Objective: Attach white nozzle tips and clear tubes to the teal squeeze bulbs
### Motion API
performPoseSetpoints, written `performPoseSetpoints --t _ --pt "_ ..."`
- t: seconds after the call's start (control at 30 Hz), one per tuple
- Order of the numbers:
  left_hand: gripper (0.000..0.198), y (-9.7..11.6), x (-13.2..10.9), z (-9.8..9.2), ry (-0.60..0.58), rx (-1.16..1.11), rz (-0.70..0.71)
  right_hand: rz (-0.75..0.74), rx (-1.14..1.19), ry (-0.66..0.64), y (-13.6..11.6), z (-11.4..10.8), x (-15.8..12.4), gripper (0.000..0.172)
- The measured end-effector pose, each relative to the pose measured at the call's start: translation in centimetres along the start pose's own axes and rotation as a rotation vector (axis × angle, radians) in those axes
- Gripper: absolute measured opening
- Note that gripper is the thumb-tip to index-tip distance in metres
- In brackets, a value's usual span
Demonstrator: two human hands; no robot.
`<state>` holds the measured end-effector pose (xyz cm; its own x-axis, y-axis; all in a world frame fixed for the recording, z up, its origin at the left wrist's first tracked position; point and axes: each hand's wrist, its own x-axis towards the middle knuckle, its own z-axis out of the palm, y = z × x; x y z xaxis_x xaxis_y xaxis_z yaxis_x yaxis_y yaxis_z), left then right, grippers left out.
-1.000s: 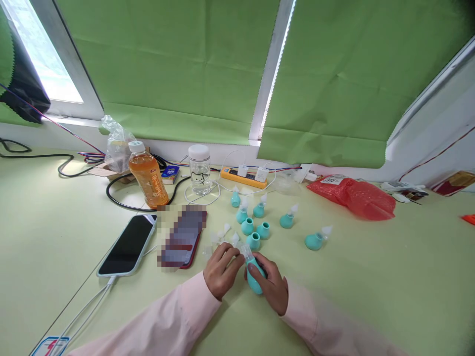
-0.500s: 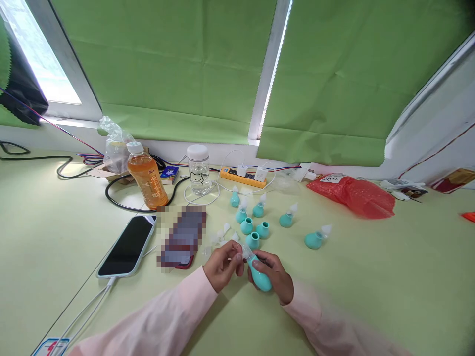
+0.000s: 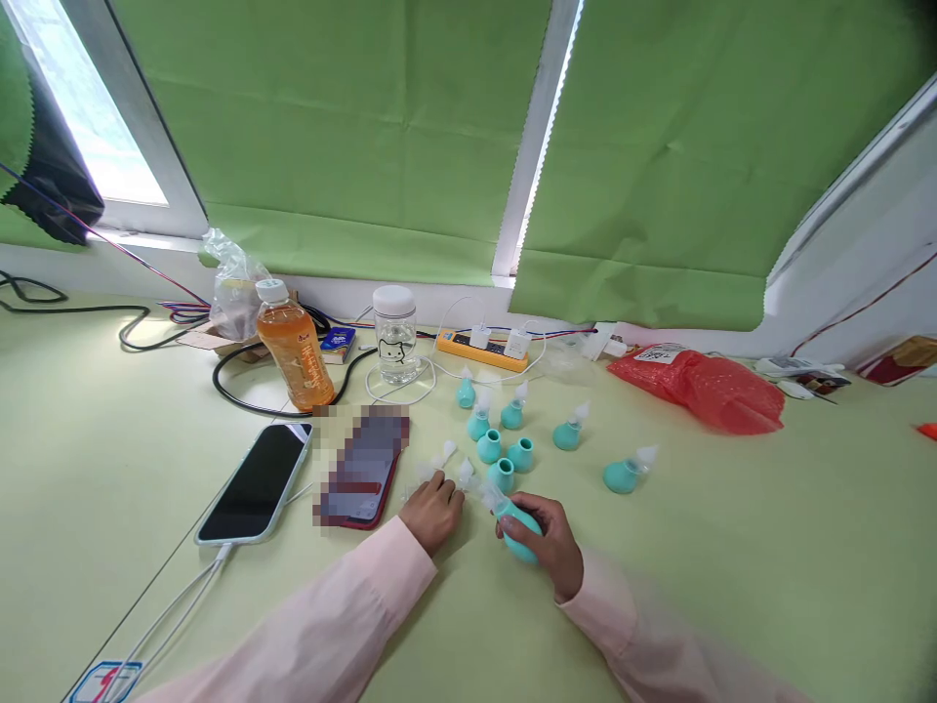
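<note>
My right hand (image 3: 554, 549) is wrapped round a teal bulb aspirator (image 3: 524, 540), held tilted just above the table. A clear nozzle (image 3: 492, 495) sits in its neck and points up and left. My left hand (image 3: 433, 513) is lowered, fingers curled down, among small translucent tips (image 3: 467, 472); its fingertips are hidden, and I cannot see what they pinch. Just beyond my hands stand several teal bulbs with open necks, the nearest bulb (image 3: 502, 475) close to the nozzle. Other bulbs with translucent tips, such as the bulb (image 3: 567, 434), stand farther back and right.
Left of my hands lie a red-edged phone (image 3: 362, 469) and a white-cased phone (image 3: 255, 483) with a charging cable. Behind are a tea bottle (image 3: 297, 351), a clear jar (image 3: 395, 337) and an orange power strip (image 3: 483, 351). A red plastic bag (image 3: 699, 386) lies back right.
My left hand has left the nozzle in the aspirator and moved left and down to the loose tips. My right hand still holds the aspirator, shifted slightly right. The view has shifted slightly.
</note>
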<state>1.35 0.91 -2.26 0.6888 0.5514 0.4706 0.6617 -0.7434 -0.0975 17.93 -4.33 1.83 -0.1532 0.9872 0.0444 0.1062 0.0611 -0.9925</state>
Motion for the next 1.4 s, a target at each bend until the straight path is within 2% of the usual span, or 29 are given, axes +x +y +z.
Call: performPoseSetpoints --t 0.1,0.2,0.27,0.33,0.43,0.5,0.73,0.83,0.97,1.03,1.1,1.17,1.27,1.33,1.4 --pt "0.023 0.0 0.1 -0.8 0.154 -0.012 0.021 0.012 -0.145 0.015 -0.2 0.4 -0.1 0.026" --pt "0.018 0.2 0.4 -2.8 0.257 -0.232 -0.140 -0.029 -0.292 0.052 0.0 0.6 -0.4 0.024" --pt "0.023 0.5 0.5 -4.0 0.195 -0.470 -0.296 -0.091 -0.377 0.084 0.2 0.8 -0.7 0.022" --pt "0.029 1.0 0.6 -4.6 0.056 -0.659 -0.405 -0.162 -0.433 0.065 0.4 1.1 -1.0 0.019" --pt "0.037 1.8 0.6 -4.4 -0.173 -0.835 -0.447 -0.244 -0.461 -0.007 0.5 1.5 -1.5 0.016" --pt "0.044 2.3 0.7 -4.1 -0.271 -0.973 -0.468 -0.269 -0.460 -0.031 0.5 1.6 -1.7 0.016" --pt "0.051 3.1 0.7 -4.2 -0.399 -1.520 -0.688 -0.277 -0.446 -0.009 0.7 0.9 -2.0 0.023" --pt "0.049 3.3 0.6 -3.9 -0.426 -1.627 -0.763 -0.278 -0.441 -0.089 0.3 0.6 -1.7 0.022" --pt "0.048 2.8 0.8 -3.3 -0.453 -1.782 -0.765 -0.311 -0.418 -0.297 -0.7 0.2 -1.5 0.020" --pt "0.048 2.4 0.9 -3.2 -0.384 -1.718 -0.782 -0.368 -0.413 -0.277 -1.1 -0.2 -1.4 0.017" --pt "0.048 2.0 0.8 -2.9 -0.261 -1.389 -0.693 -0.416 -0.428 -0.089 -1.2 -0.9 -1.2 0.017" --pt "0.043 1.9 0.4 -2.4 -0.175 -1.008 -0.530 -0.433 -0.443 0.118 -1.1 -2.0 -0.7 0.017" --pt "0.025 2.3 0.0 -1.4 -0.240 -0.611 -0.323 -0.461 -0.500 0.290 -1.0 -3.9 0.6 0.012" --pt "0.017 2.6 -0.1 -1.0 -0.302 -0.385 -0.278 -0.474 -0.603 0.393 -0.7 -5.1 1.5 0.013" --pt "0.015 2.6 0.1 -1.0 -0.314 -0.210 -0.278 -0.454 -0.711 0.468 -0.3 -6.3 2.5 0.016"
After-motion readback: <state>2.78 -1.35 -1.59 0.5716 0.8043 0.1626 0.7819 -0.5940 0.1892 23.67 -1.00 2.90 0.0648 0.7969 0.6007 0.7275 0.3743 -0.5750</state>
